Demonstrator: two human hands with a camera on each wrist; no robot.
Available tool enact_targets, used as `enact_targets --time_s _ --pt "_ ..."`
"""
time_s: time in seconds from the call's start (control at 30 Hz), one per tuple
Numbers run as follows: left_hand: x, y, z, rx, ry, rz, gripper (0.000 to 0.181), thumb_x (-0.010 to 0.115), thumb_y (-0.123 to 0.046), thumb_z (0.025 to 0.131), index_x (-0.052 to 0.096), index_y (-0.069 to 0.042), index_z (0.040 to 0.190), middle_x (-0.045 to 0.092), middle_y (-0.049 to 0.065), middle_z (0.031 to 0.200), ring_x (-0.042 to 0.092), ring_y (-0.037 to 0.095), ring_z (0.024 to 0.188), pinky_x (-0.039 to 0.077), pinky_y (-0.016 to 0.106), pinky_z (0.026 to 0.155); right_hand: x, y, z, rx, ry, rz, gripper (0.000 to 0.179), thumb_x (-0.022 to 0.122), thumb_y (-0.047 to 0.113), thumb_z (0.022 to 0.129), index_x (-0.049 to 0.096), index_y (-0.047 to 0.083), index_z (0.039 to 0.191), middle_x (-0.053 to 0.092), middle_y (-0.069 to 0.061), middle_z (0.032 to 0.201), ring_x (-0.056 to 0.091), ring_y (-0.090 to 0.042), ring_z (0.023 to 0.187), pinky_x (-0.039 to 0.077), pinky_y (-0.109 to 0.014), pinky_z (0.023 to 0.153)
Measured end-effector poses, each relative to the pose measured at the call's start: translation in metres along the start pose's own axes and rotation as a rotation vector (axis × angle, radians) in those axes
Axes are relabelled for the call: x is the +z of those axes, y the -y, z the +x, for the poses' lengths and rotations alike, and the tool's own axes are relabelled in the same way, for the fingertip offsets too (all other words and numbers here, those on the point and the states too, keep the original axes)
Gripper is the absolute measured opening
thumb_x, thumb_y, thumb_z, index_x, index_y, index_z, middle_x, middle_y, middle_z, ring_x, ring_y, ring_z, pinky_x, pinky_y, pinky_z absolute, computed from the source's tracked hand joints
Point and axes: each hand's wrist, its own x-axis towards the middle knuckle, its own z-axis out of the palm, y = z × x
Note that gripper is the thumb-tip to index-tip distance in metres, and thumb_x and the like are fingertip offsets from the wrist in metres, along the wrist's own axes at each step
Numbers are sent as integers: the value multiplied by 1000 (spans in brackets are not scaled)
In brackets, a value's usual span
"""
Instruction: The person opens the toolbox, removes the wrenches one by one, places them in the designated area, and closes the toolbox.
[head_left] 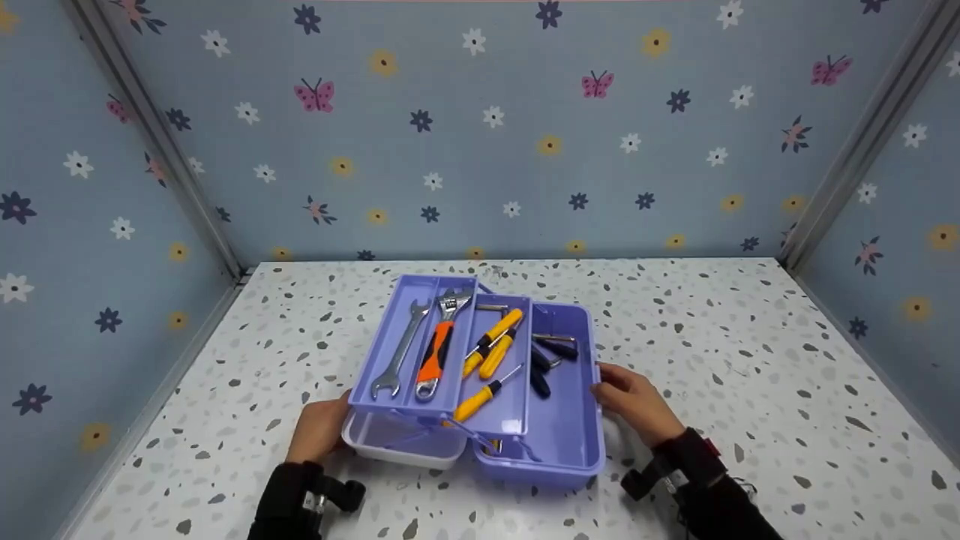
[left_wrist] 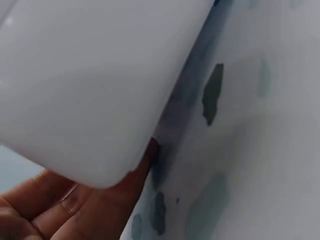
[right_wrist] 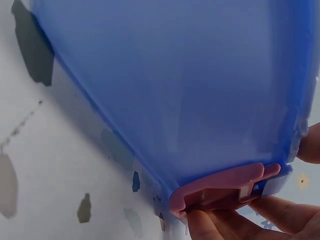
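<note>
A purple toolbox (head_left: 599, 442) is unfolded, with its raised trays spread to the left and a white lid (head_left: 405, 454) low at the left. My left hand (head_left: 319, 429) holds the lid's left side; in the left wrist view its fingers (left_wrist: 95, 212) reach beneath the lid's corner and are partly hidden. On the right side, my right hand (head_left: 637, 401) grips the box wall, thumb at the rim and fingers by a pink latch (right_wrist: 225, 182). The trays hold an open-end wrench (head_left: 406, 352), an orange-handled adjustable wrench (head_left: 436, 352) and several yellow-handled screwdrivers (head_left: 477, 403).
Black-handled tools (head_left: 556, 347) lie in the deep bottom compartment. The box stands on a speckled white table (head_left: 750, 337), with flower-patterned panels (head_left: 517, 172) behind and at both sides.
</note>
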Motion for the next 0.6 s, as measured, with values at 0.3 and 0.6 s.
enact_targets --time_s 0.3,0.6 --pt "0 0 -2 -32 -1 -34 45 52 -32 99 75 3 83 71 10 72 61 14 56 51 27 54 3 0 1 -20 1 -48 59 60 9 91 40 -9 143 50 -32 138 59 -34 119 52 -25 93" --pt "-4 -3 -3 59 40 81 31 51 -15 95 75 4 88 69 8 72 57 12 58 47 27 53 5 3 -1 -5 7 -91 66 65 10 88 36 -7 146 46 -31 143 54 -40 126 50 -41 102"
